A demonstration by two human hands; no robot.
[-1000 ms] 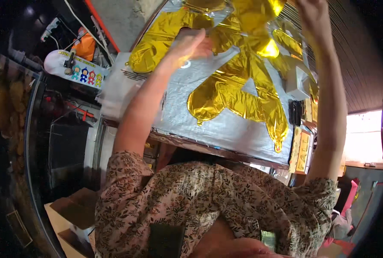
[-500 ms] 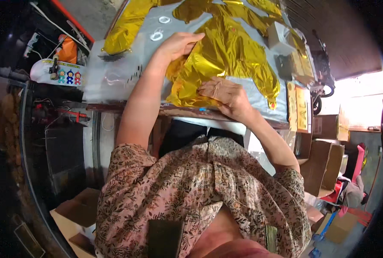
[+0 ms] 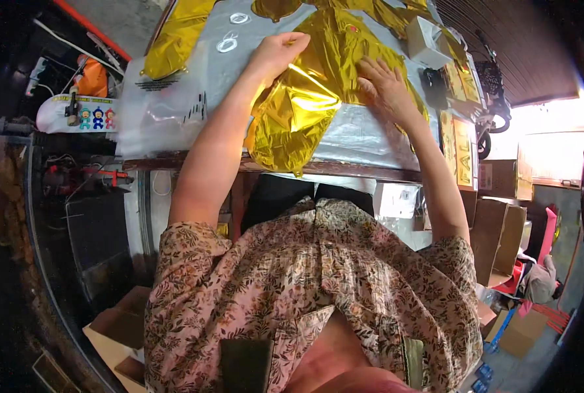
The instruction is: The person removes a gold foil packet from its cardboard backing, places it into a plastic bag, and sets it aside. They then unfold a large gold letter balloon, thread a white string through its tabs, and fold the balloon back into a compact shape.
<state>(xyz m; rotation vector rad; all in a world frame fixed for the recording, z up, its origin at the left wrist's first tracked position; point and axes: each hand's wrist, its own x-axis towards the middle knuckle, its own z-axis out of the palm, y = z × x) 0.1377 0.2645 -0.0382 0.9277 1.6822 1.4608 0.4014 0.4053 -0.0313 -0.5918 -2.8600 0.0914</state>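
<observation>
A flat, shiny gold foil balloon (image 3: 298, 124) lies creased on a table covered in silvery-grey sheeting (image 3: 364, 141). One rounded end of it reaches the table's near edge. My left hand (image 3: 277, 54) is closed at the balloon's left side, fingertips and thumb pressed together on the foil. To its right, my right hand (image 3: 389, 92) is open, the fingers spread over the foil's right part. Part of the balloon is hidden under that hand and forearm.
More gold foil pieces (image 3: 177, 39) lie at the far left and back. Two white coils, one a looped coil (image 3: 227, 43), rest left of my left hand. Clear plastic (image 3: 154, 124) covers the table's left end. A white box (image 3: 428, 43) stands right; cardboard boxes (image 3: 492, 232) stand beyond.
My right hand has moved away from the near edge, up and right, and its fingers have spread. The foil's near end now hangs narrower and more pointed; my left hand's fingers have closed.
</observation>
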